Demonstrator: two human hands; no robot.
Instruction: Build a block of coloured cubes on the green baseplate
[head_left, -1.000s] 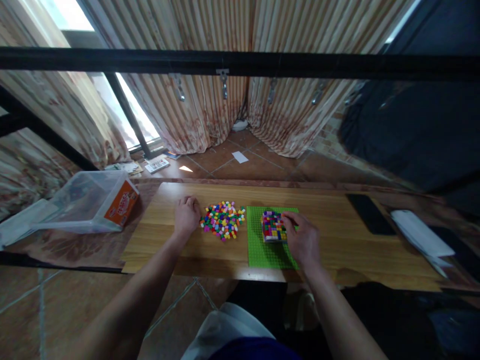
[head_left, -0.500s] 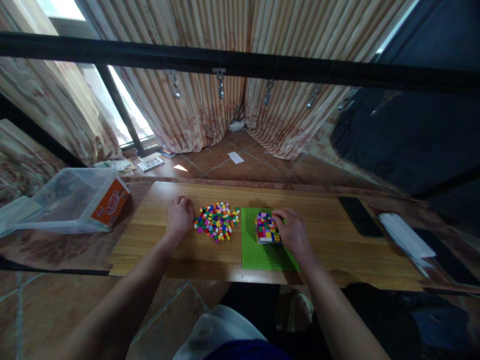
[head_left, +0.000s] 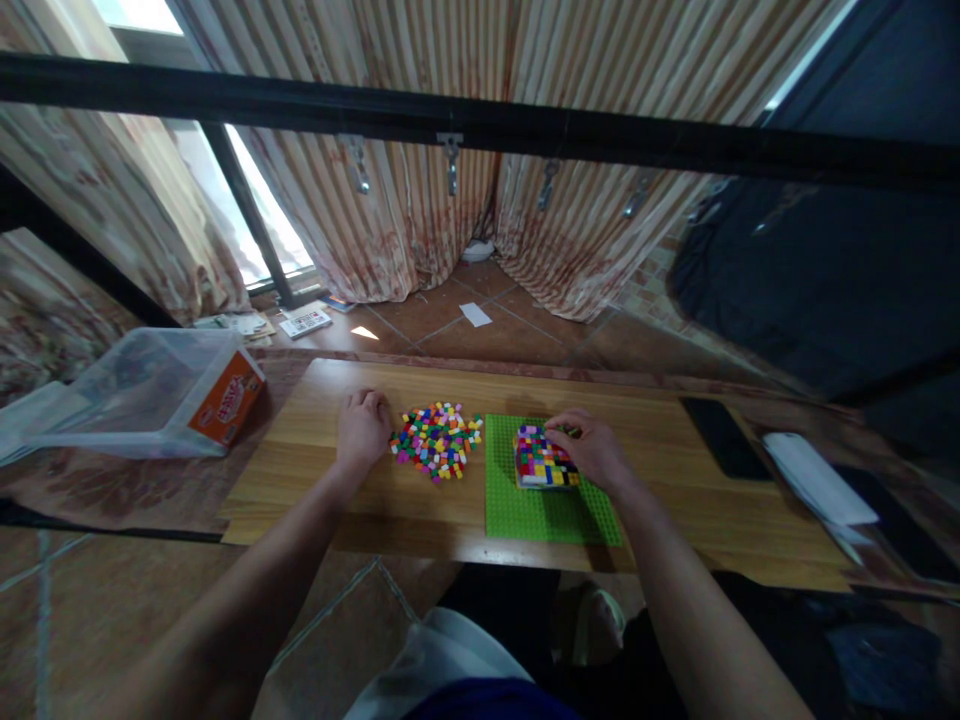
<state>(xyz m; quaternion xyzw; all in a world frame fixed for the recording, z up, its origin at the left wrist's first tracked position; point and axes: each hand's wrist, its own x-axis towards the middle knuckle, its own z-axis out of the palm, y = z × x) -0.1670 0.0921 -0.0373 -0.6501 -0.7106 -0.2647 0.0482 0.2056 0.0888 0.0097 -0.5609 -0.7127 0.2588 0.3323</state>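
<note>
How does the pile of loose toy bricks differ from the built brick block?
The pile of loose toy bricks lies scattered at mixed angles; the brick block is packed in neat rows. The pile spreads wider than the block. The pile rests directly on the wooden tabletop; the block sits on the green studded baseplate. Both are multicoloured.

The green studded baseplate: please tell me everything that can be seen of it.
The green studded baseplate is thin and looks like plastic, with rows of small studs. It lies flat on the wooden tabletop, to the right of the loose bricks. A multicoloured brick block stands on it, and the right hand is over its far right corner, hiding that part; whether the hand touches it is unclear.
</note>
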